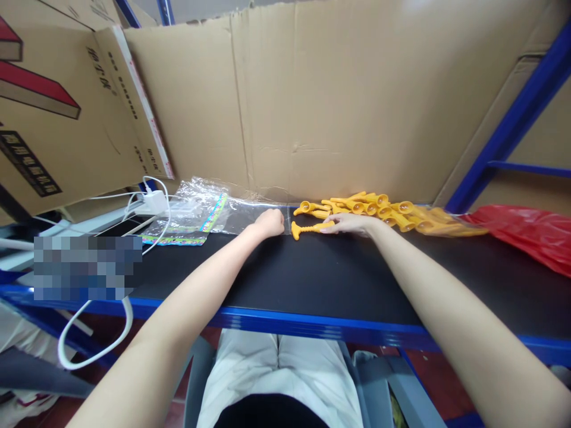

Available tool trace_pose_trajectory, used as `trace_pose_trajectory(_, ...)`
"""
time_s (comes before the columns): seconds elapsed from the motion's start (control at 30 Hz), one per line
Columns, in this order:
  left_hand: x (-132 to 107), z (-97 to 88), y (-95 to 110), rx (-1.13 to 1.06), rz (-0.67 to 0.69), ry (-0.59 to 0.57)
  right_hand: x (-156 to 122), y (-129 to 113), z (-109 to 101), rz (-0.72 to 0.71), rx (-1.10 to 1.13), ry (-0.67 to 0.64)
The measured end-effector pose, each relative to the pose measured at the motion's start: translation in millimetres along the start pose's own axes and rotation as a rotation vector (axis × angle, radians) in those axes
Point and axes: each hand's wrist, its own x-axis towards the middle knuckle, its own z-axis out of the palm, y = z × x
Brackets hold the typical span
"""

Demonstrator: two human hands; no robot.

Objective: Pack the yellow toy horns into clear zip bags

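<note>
My left hand rests on the black shelf top with its fingers curled, pinching the edge of a clear plastic bag that lies flat. My right hand holds the stem of one yellow plastic piece, whose round end points at the bag's opening. Behind that hand lies a pile of several matching yellow pieces against the cardboard wall.
A stack of clear bags with colourful edging lies to the left, beside a white charger and cables. A red plastic bag sits at the right. Cardboard walls the back; blue shelf posts stand at right.
</note>
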Motion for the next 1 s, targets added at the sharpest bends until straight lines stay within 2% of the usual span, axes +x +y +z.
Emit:
trace_pose_trajectory(0.07, -4.7, 7.0, 2.3, 0.1, 0.005, 0.091, -1.6, 1.8, 2.7, -0.009, -0.042, 0.094)
trace_pose_trajectory(0.13, -8.2, 12.4, 0.3, 0.122, 0.052, 0.125, -3.4, 2.4, 4.2, 0.004, -0.103, 0.145)
trace_pose_trajectory(0.27, -9.1, 15.3, -11.0, 0.103, 0.04, 0.186, -4.0, 1.4, 3.3, 0.051, -0.172, 0.11)
trace_pose_trajectory(0.33, -8.1, 13.6, -14.8, 0.116, -0.013, 0.157, -3.5, 1.3, 2.6, 0.073, -0.181, 0.126)
trace_pose_trajectory(0.47, -7.9, 7.7, -13.8, 0.151, -0.076, -0.003, -4.3, 1.1, 2.8, 0.07, -0.168, 0.179)
trace_pose_trajectory(0.63, -10.4, 2.8, -8.5, 0.178, 0.009, -0.057, -6.4, -4.1, 2.6, 0.026, -0.084, 0.259)
trace_pose_trajectory(0.77, -10.9, 2.6, -5.1, 0.136, 0.084, 0.01, -8.2, -15.9, 3.9, -0.009, -0.066, 0.301)
trace_pose_trajectory(1.0, -16.6, 0.0, 8.2, 0.103, 0.171, 0.157, -11.8, -35.8, 10.9, -0.035, -0.132, 0.275)
